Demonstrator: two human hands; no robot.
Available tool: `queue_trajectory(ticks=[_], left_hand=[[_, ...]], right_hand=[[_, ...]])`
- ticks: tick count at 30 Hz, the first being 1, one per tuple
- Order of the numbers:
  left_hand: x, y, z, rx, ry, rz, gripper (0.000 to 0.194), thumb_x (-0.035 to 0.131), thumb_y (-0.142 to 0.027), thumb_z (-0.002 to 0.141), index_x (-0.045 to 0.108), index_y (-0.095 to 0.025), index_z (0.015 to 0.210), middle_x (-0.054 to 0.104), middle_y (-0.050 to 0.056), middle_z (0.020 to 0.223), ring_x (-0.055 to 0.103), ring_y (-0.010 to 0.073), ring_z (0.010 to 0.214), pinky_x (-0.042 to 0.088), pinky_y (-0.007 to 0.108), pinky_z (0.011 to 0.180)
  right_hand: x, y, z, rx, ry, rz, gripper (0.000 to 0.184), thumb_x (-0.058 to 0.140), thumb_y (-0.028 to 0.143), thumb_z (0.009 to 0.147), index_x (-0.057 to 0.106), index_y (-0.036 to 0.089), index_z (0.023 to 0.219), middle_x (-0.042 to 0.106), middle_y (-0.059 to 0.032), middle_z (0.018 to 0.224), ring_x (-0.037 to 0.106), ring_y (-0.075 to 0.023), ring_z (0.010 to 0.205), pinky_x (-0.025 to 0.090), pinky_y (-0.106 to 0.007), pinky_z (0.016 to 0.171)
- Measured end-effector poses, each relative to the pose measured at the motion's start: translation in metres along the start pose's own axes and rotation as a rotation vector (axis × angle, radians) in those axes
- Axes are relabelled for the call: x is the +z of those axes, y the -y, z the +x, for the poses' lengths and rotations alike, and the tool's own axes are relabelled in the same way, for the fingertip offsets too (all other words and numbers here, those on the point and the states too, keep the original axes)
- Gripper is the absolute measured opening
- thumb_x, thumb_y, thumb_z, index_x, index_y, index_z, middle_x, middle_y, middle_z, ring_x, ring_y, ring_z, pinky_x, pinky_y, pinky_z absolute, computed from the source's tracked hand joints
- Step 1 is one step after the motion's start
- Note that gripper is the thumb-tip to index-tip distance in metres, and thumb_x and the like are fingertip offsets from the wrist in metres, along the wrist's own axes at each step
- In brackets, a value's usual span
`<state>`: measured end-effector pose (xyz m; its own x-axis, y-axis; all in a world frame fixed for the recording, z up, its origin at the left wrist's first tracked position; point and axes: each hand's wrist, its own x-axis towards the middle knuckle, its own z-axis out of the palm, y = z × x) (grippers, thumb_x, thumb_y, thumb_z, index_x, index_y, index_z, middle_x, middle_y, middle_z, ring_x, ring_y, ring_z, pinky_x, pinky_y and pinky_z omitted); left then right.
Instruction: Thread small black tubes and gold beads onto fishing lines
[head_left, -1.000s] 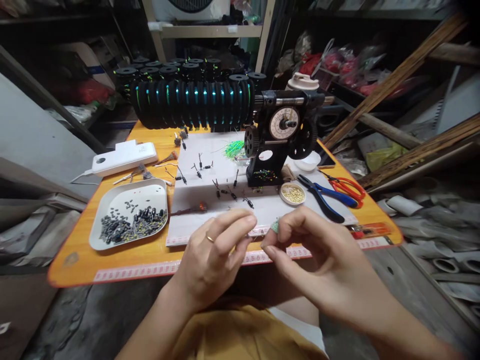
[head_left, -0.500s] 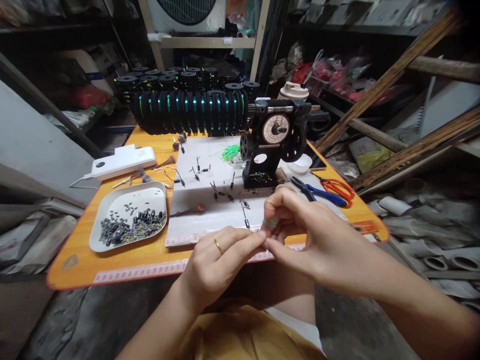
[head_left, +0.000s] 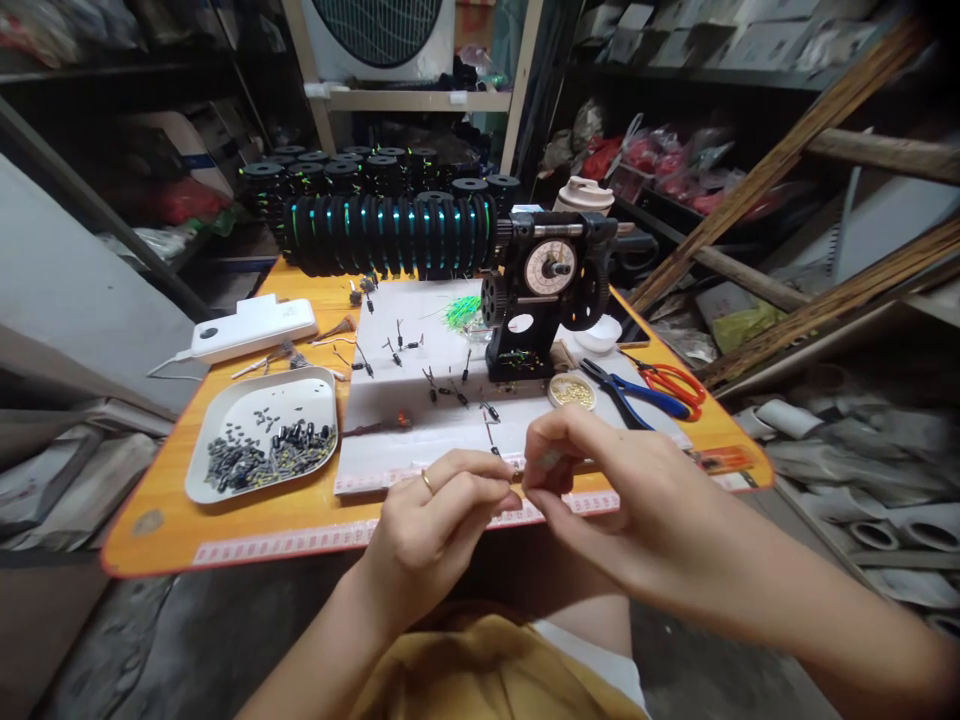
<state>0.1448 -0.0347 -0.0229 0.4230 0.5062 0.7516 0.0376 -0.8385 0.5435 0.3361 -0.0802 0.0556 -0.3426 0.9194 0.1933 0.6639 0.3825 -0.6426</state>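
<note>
Near the bench's [head_left: 300,512] front edge, your left hand [head_left: 431,515] and right hand [head_left: 607,475] nearly meet, fingers curled; you may be mid-piece, but I can't tell whether either pinch is closed. Just beyond, black pieces [head_left: 433,395] with thin stems lie scattered on the board [head_left: 390,455], seemingly done; the tray [head_left: 247,393] left of it holds many loose bits, so plenty looks left. Anything between your fingertips is too small to make out. Your right hand hides some board; farther back, the winder [head_left: 523,350] covers more.
</note>
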Motion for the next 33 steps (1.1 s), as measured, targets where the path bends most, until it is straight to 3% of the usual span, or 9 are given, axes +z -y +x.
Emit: queue_trajectory(ticks=[4,7,11,14,20,28,33], left_hand=[[0.009,-0.003,-0.003,-0.117,0.001,-0.077,0.028,0.064,-0.004,0.090,0.058,-0.017,0.114,0.074,0.011,0.106,0.075,0.0152,0.081,0.063,0.023,0.070],[0.014,-0.002,-0.003,-0.106,-0.012,-0.035,0.045,0.065,-0.008,0.091,0.049,-0.016,0.132,0.076,0.008,0.100,0.074,0.0129,0.072,0.062,0.020,0.065],[0.008,0.003,-0.002,0.118,0.018,0.180,0.034,0.063,-0.003,0.091,0.060,-0.012,0.124,0.077,0.008,0.095,0.074,0.0138,0.084,0.061,0.021,0.078],[-0.001,0.005,-0.002,0.192,0.076,0.255,0.029,0.057,-0.005,0.096,0.065,-0.012,0.123,0.077,0.009,0.101,0.073,0.0133,0.093,0.058,0.021,0.086],[-0.014,0.000,-0.003,0.184,0.089,0.311,0.019,0.052,-0.009,0.099,0.071,-0.010,0.106,0.077,0.011,0.095,0.074,0.0168,0.089,0.058,0.024,0.080],[-0.010,-0.004,-0.005,0.121,0.048,0.286,0.034,0.052,0.000,0.095,0.066,-0.011,0.124,0.071,0.006,0.088,0.068,0.0112,0.079,0.056,0.020,0.075],[-0.016,-0.005,-0.005,0.171,0.061,0.383,0.023,0.058,-0.003,0.094,0.069,-0.009,0.114,0.070,0.005,0.081,0.065,0.0127,0.071,0.054,0.023,0.066]], right_hand=[[-0.001,0.002,-0.003,-0.013,-0.037,0.007,0.024,0.055,0.002,0.085,0.049,0.023,0.095,0.065,0.0048,0.083,0.064,-0.0076,0.071,0.048,-0.017,0.062],[-0.002,-0.001,-0.003,0.016,-0.019,0.048,0.027,0.057,0.003,0.084,0.048,0.024,0.098,0.065,0.0045,0.086,0.066,-0.0092,0.077,0.051,-0.019,0.067],[-0.003,-0.006,0.000,0.073,-0.004,0.135,0.025,0.059,0.008,0.085,0.046,0.024,0.098,0.062,0.0023,0.086,0.066,-0.0120,0.076,0.054,-0.023,0.068],[-0.004,-0.007,0.003,0.112,0.007,0.193,0.024,0.061,0.010,0.084,0.045,0.023,0.097,0.060,0.0003,0.088,0.066,-0.0136,0.076,0.055,-0.025,0.066],[0.002,-0.010,0.006,0.177,0.081,0.424,0.022,0.060,0.015,0.089,0.043,0.024,0.097,0.062,0.0012,0.087,0.065,-0.0134,0.078,0.055,-0.024,0.066],[0.016,-0.015,0.007,0.226,0.035,0.566,0.021,0.060,0.015,0.090,0.042,0.024,0.098,0.055,0.0030,0.084,0.058,-0.0120,0.076,0.053,-0.024,0.066],[0.018,-0.020,0.007,0.254,0.058,0.637,0.025,0.062,0.013,0.088,0.042,0.024,0.098,0.059,0.0024,0.085,0.058,-0.0120,0.077,0.052,-0.025,0.067]])
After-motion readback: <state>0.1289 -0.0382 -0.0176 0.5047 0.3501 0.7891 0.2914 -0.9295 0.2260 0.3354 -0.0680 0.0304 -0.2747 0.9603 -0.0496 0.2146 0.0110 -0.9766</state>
